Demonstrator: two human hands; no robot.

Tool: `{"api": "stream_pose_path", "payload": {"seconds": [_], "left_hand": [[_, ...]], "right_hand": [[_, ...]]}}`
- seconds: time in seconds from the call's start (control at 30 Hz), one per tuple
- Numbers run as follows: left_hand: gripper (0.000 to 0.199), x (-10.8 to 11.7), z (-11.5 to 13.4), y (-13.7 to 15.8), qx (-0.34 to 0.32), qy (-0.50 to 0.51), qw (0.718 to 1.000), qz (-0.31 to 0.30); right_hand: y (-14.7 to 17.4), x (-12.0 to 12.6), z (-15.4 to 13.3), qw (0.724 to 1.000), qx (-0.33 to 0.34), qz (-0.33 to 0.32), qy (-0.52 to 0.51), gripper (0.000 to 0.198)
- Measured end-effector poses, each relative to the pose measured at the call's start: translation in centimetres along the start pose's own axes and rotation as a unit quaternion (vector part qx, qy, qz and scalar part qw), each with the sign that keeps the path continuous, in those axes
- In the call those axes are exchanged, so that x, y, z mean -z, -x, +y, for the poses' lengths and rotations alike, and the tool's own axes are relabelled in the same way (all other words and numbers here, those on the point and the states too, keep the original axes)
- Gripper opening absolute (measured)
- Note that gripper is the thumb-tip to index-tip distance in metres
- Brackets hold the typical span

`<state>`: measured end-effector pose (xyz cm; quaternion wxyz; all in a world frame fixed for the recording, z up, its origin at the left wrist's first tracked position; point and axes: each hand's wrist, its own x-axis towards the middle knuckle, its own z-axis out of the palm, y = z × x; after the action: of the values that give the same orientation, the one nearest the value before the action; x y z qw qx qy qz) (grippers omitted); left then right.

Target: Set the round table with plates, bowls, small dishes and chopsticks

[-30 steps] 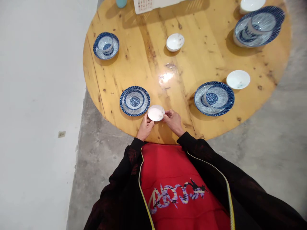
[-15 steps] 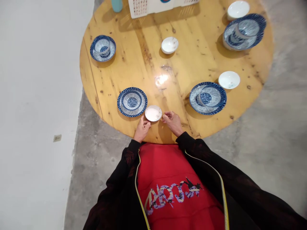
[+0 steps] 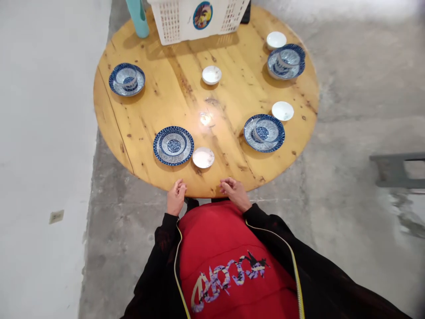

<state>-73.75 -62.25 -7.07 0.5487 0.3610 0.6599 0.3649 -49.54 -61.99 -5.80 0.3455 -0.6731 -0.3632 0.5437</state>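
Observation:
At the table's near edge, my left hand is empty, its fingers curled together. To the right, my right hand is also empty, with its fingers loosely bent and a little apart. Between and beyond the two hands rests a small white bowl, touched by neither. Its left rim is close against a blue-and-white plate, on which another blue-and-white dish appears to be stacked.
The round wooden table also bears several blue-and-white plates with bowls, such as the right-hand plate, and small white bowls. A white basket and a turquoise bottle stand at the far side. A wall rises at left.
Both hands have drawn back from the small white bowl towards the table edge, the left also shifting left. The bowl stays beside the plate. My view has shifted, showing more of the basket.

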Motion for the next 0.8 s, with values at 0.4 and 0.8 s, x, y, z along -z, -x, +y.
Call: {"api": "stream_pose_path", "payload": {"seconds": [0.4, 0.8], "left_hand": [[0.030, 0.3, -1.4, 4.4, -0.006, -0.013, 0.998, 0.068], [0.027, -1.2, -1.6, 9.7, -0.021, -0.052, 0.987, 0.148]], "right_hand": [[1.3, -0.6, -0.5, 0.996, 0.025, -0.084, 0.015, 0.037], [0.9, -0.8, 1.0, 0.982, 0.046, -0.182, 0.012, 0.047]]}}
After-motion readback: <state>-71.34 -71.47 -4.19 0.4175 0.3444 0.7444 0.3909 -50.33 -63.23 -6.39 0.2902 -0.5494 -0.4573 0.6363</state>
